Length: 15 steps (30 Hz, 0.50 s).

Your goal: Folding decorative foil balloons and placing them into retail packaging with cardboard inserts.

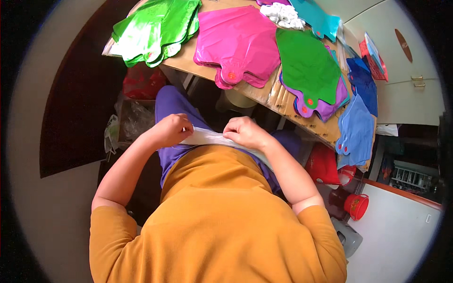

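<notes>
White bundle [206, 137] pinched across the lap, off the table [278, 100]

At the table's left corner, a pile of shiny green sheets [158, 30] pokes past the near edge; a bump from below could probably send the slick top ones sliding. Below that edge, the left hand [177, 129] is curled nearly closed, its fingertips seemingly pinching the left end of the bundle. A loose strand loops beneath it and could snag or knot if pulled unevenly. The bundle lies over the purple trousers [177, 108], so parted knees might let it sag or slip. Pink sheets [238, 40] reach the middle of the near edge. The right hand [246, 133] has thumb and fingers drawn together on the bundle; a weak pinch there could let strands fan out. Farther right, dark green sheets [309, 66] rest over purple ones [325, 109], and pale blue sheets [357, 127] droop over the near right corner, easily brushed off by an elbow.
</notes>
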{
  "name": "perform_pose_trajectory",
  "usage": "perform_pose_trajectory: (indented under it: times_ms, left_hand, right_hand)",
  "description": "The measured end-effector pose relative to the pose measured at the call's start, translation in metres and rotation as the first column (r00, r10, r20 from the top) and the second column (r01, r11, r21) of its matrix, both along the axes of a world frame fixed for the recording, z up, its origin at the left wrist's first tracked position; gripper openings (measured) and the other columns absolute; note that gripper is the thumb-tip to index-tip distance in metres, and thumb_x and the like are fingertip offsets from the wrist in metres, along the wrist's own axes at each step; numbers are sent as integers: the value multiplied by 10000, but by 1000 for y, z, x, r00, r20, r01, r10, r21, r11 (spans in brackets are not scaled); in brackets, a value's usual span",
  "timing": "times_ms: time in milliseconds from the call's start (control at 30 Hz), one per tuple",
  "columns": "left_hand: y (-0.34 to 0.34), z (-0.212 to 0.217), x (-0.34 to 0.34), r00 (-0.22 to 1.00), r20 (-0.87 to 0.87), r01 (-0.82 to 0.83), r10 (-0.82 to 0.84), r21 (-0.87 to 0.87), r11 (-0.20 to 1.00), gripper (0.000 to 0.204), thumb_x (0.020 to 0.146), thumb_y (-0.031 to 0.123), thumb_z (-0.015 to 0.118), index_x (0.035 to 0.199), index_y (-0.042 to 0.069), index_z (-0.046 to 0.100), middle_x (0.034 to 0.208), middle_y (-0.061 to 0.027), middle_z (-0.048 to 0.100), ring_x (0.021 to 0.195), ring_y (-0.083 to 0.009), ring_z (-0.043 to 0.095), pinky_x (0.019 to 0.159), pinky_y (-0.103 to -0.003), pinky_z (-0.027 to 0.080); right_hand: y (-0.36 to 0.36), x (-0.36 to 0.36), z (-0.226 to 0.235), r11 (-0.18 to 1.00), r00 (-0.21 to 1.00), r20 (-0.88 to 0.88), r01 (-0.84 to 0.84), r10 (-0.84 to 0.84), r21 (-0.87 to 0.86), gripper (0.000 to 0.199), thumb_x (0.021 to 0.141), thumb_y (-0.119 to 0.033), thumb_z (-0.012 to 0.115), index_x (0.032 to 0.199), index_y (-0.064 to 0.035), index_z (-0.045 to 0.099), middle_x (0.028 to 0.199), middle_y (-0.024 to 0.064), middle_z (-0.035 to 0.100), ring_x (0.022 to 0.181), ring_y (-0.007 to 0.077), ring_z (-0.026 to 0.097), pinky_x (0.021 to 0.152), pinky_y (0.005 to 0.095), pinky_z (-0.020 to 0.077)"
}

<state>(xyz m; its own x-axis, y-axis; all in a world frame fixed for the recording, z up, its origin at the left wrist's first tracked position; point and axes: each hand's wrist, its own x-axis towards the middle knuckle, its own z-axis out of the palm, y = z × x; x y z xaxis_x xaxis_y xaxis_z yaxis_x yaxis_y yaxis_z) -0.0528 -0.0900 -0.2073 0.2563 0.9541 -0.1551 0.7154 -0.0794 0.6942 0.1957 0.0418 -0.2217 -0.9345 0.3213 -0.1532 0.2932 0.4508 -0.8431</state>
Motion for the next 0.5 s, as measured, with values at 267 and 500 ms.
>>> perform_pose_trajectory:
  times_ms: [267, 500]
  left_hand:
    - [12, 25, 20, 977, 157, -135, 144, -66, 989, 159, 823, 127, 657, 932, 17, 692, 853, -140, 638, 765, -250, 615, 697, -352, 501]
    - [35, 54, 43, 935, 351, -30, 55, -76, 997, 199, 849, 121, 674, 1023, 23, 675, 878, -105, 648, 717, -170, 587, 663, -294, 485]
  right_hand:
    - [-1, 5, 14, 993, 993, -54, 104, -107, -55, 122, 796, -107, 654, 794, 14, 648, 750, 105, 594, 703, 198, 594, 639, 313, 467]
    - [-16, 2, 69, 912, 930, -297, 303, -218, 277, 120, 798, -104, 662, 768, -8, 598, 728, 117, 568, 687, 281, 571, 623, 377, 457]
